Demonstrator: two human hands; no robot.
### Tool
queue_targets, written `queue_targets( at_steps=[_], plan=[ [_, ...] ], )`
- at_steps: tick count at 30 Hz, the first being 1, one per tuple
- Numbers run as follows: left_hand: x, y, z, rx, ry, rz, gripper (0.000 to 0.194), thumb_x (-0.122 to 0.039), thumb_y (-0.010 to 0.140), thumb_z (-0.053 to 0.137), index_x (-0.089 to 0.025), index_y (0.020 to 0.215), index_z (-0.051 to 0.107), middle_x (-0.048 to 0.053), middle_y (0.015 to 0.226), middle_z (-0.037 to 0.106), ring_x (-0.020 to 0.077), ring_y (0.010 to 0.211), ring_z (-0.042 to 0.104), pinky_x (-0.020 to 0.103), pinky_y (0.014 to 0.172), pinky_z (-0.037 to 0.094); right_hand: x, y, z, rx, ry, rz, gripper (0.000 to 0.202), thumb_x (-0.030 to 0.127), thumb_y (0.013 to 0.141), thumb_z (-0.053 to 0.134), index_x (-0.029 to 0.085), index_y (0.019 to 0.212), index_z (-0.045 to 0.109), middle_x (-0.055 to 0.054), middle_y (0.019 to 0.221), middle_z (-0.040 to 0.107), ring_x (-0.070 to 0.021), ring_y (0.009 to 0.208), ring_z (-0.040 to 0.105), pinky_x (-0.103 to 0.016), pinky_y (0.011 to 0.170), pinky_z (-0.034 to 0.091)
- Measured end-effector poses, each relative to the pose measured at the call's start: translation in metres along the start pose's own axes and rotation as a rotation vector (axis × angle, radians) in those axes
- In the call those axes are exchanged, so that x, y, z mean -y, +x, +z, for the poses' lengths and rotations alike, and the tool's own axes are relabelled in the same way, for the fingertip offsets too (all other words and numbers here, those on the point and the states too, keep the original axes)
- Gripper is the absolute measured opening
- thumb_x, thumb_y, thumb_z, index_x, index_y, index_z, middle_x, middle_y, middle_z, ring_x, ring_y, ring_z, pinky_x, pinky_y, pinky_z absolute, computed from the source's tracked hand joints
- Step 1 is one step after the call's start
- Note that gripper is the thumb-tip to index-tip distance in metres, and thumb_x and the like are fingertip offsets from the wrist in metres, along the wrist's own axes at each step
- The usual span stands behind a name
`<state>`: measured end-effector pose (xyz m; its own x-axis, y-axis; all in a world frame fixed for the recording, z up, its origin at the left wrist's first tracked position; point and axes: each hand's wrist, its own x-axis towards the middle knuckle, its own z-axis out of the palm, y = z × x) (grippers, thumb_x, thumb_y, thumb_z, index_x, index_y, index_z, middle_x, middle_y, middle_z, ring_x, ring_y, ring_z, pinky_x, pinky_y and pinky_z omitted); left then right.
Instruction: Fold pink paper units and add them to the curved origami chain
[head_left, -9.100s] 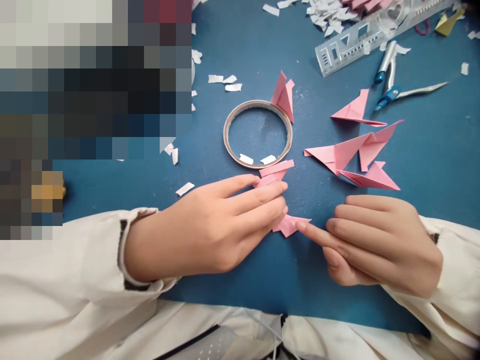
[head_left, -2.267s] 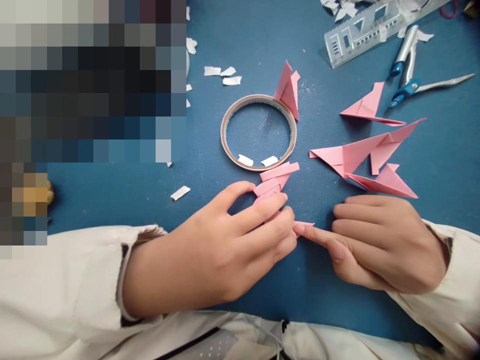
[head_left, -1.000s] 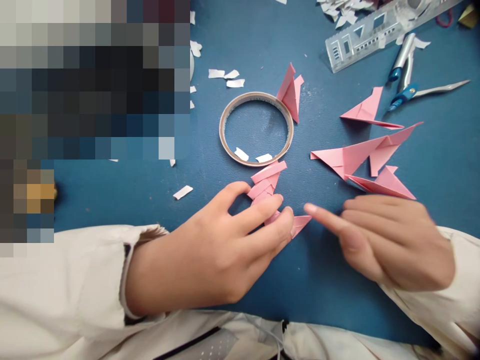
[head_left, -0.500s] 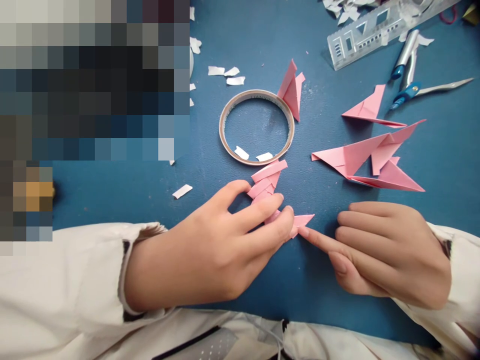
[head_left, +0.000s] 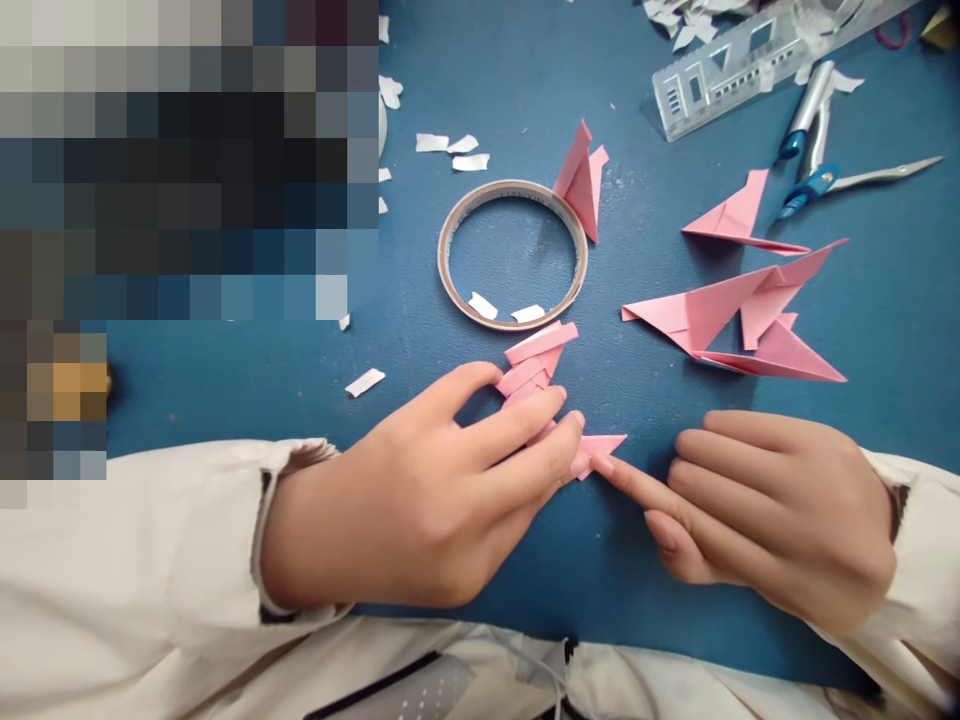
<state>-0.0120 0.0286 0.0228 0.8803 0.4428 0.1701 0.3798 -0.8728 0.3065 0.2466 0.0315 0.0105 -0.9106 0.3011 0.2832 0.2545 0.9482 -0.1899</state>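
Note:
A small folded pink paper piece lies flat on the blue table in front of me, with overlapping strips at its upper end and a pointed lower right tip. My left hand holds it down from the left, fingers bent over its middle and covering part of it. From the right, my right hand presses the extended index fingertip on the paper near that tip. Its other fingers are curled in, with nothing visible in them. Just above the paper lies a tape ring, its lower rim close to the strips.
Folded pink pieces lie to the right, and another pink piece leans at the ring. Farther back are a clear ruler and a compass. White paper scraps are scattered about. The upper left is blurred out.
Both hands stay almost in place. My right hand has shifted slightly left and down, its fingertip still on the paper. The left wrist and sleeve have moved a little right.

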Motion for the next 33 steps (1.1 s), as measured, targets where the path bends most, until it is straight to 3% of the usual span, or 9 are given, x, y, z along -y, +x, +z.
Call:
queue_targets(
  at_steps=[7, 12, 18, 23, 28, 33],
  plan=[
    [0.001, -0.001, 0.004, -0.04, -0.031, -0.004, 0.033, -0.009, 0.096, 0.035, -0.007, 0.117, 0.059, 0.011, 0.118, 0.067, 0.0257, 0.114, 0.059, 0.045, 0.09, 0.042, 0.006, -0.003, -0.002, -0.016, 0.012, 0.03, 0.03, 0.02, 0.093, 0.049, 0.001, 0.114, 0.058, -0.001, 0.064, 0.054, -0.017, 0.063, 0.048, -0.036, 0.056, 0.043],
    [0.001, -0.001, 0.003, -0.026, -0.043, -0.003, 0.031, -0.009, 0.094, 0.037, -0.007, 0.113, 0.062, 0.011, 0.118, 0.067, 0.0263, 0.113, 0.059, 0.043, 0.091, 0.042, 0.011, -0.005, -0.002, 0.052, -0.01, 0.067, 0.035, 0.026, 0.092, 0.052, 0.001, 0.116, 0.057, 0.0, 0.062, 0.05, -0.0176, 0.064, 0.047, -0.036, 0.057, 0.043],
    [0.0, -0.004, 0.004, -0.027, -0.039, -0.01, 0.032, -0.01, 0.095, 0.036, -0.007, 0.117, 0.06, 0.012, 0.121, 0.066, 0.0255, 0.117, 0.056, 0.044, 0.091, 0.041, 0.002, -0.003, 0.004, -0.033, 0.003, -0.006, 0.029, 0.019, 0.094, 0.045, 0.002, 0.112, 0.06, -0.001, 0.063, 0.055, -0.0156, 0.059, 0.047, -0.035, 0.053, 0.041],
    [0.0, -0.004, 0.006, -0.035, -0.037, -0.004, 0.031, -0.008, 0.094, 0.038, -0.006, 0.115, 0.061, 0.012, 0.122, 0.065, 0.0259, 0.117, 0.056, 0.044, 0.091, 0.041, 0.001, -0.003, 0.004, 0.012, 0.023, -0.043, 0.028, 0.021, 0.094, 0.048, 0.002, 0.108, 0.061, -0.001, 0.063, 0.055, -0.0161, 0.059, 0.049, -0.035, 0.053, 0.042],
    [0.001, -0.003, 0.007, -0.042, -0.039, -0.006, 0.032, -0.009, 0.094, 0.037, -0.006, 0.116, 0.06, 0.013, 0.122, 0.065, 0.0263, 0.117, 0.057, 0.043, 0.09, 0.041, 0.002, -0.004, 0.005, -0.02, 0.026, -0.005, 0.034, 0.026, 0.094, 0.048, 0.001, 0.115, 0.058, -0.001, 0.064, 0.052, -0.0165, 0.06, 0.048, -0.035, 0.052, 0.039],
    [0.0, -0.004, 0.007, -0.033, -0.026, -0.01, 0.033, -0.01, 0.095, 0.034, -0.007, 0.117, 0.059, 0.011, 0.124, 0.064, 0.0258, 0.118, 0.056, 0.043, 0.091, 0.041, 0.001, -0.006, 0.007, 0.004, 0.03, -0.004, 0.032, 0.021, 0.094, 0.044, 0.002, 0.115, 0.059, -0.002, 0.065, 0.055, -0.0164, 0.061, 0.046, -0.035, 0.054, 0.039]
  ],
)
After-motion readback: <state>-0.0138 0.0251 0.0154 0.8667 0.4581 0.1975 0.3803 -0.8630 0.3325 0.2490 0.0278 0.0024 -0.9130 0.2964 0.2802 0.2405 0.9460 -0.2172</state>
